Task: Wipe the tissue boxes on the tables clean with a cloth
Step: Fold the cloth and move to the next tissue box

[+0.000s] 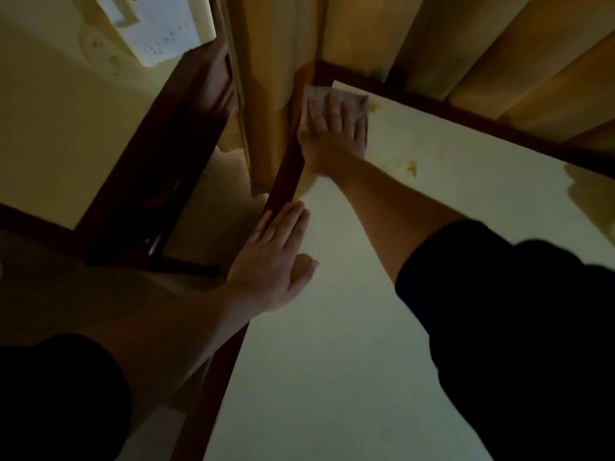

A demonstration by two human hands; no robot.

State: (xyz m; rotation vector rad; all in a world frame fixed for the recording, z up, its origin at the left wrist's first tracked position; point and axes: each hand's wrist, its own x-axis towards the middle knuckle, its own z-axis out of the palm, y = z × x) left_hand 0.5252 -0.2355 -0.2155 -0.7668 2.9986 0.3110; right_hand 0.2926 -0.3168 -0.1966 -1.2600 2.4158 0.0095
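Pale cream tabletop (pixel 382 261) with a dark wood edge fills the head view, lit dimly, running from the bottom centre up to the far corner. Right hand (pixel 336 134) lies flat on a folded brownish cloth (pixel 319 94) at that far left corner, fingers straight and spread, palm pressing the cloth down onto the surface; cloth overhangs the dark rim a little on the left side. Left hand (pixel 273 261) rests flat on the table's left edge, nearer the camera, fingers straight and together, thumb out to the right, holding nothing. Both forearms are bare, dark short sleeves (pixel 519 327) at the bottom of the frame. Yellowish stains (pixel 412 168) mark the tabletop just right of the right wrist. Tan curtains (pixel 466 44) hang behind the far edge and down past the corner. Second cream table (pixel 50 128) with dark wood frame sits to the left, well apart, beige carpet (pixel 206 234) between them. Tissue boxes: cannot make one out; a pale boxy shape (pixel 156 31) at top left is too blurred to identify.
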